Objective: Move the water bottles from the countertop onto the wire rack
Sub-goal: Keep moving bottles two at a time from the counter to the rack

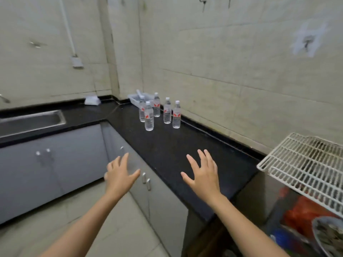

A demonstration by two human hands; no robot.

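Right hand (pixel 202 175) and left hand (pixel 119 173) held spread, nothing gripped; five water bottles (pixel 160 112) stood upright on black tabletop (pixel 176 154) well ahead; right hand judged nearer; wire rack (pixel 304 164) sited to right

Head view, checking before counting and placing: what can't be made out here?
- White wire rack: cut off by the right edge.
- Rearmost clear plastic water bottle: partly hidden behind the front bottle.
- Red bottle labels: too small to read.
- Left hand: blurred.
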